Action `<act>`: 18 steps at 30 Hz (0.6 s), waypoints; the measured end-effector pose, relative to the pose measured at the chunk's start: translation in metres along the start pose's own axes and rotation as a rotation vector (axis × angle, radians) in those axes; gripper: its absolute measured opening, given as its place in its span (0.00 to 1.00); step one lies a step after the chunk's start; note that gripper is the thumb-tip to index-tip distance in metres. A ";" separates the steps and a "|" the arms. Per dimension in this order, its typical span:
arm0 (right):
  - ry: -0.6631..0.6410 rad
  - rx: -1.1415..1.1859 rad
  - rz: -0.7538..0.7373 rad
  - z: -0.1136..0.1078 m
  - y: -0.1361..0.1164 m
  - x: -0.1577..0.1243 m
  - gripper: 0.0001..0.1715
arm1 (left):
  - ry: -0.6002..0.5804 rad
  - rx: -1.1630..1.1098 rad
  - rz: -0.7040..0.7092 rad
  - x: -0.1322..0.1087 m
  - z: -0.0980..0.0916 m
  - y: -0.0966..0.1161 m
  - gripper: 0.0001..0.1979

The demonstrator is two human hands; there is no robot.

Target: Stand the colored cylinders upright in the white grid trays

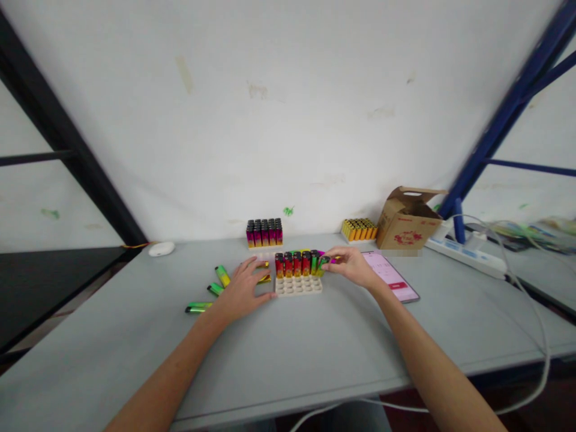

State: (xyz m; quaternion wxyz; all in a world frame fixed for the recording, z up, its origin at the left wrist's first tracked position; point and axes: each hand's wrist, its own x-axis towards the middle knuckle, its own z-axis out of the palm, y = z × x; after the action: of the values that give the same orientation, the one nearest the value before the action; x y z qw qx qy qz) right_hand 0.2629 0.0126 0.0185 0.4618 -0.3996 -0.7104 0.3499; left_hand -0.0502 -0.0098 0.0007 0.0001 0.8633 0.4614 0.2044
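Observation:
A white tray [299, 288] with rows of round holes stands mid-table. Upright red lighters [297, 265] with black tops fill its back part, with green ones at the right end. My right hand [348, 266] pinches a green lighter [322, 265] at the tray's right back corner. On the left, my left hand [243, 288] rests with fingers spread, its thumb by the tray's left edge. Several green lighters [222, 276] lie on the table left of that hand. Yellow pieces show partly behind its fingers.
Against the wall stand a block of purple lighters [264, 234] and one of yellow lighters [360, 230]. Right of them are an open cardboard box [405, 225], a phone [390, 276] and a power strip [468, 257] with cables. A white case [161, 249] lies at the back left.

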 end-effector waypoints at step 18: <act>0.037 -0.221 -0.088 0.014 0.000 -0.004 0.22 | -0.015 -0.027 0.042 -0.001 0.002 0.001 0.30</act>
State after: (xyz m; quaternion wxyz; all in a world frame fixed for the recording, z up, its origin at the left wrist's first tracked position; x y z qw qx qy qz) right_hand 0.2511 0.0072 0.0120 0.4431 -0.4230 -0.7526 0.2416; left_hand -0.0489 -0.0106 -0.0008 0.0108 0.8742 0.4404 0.2042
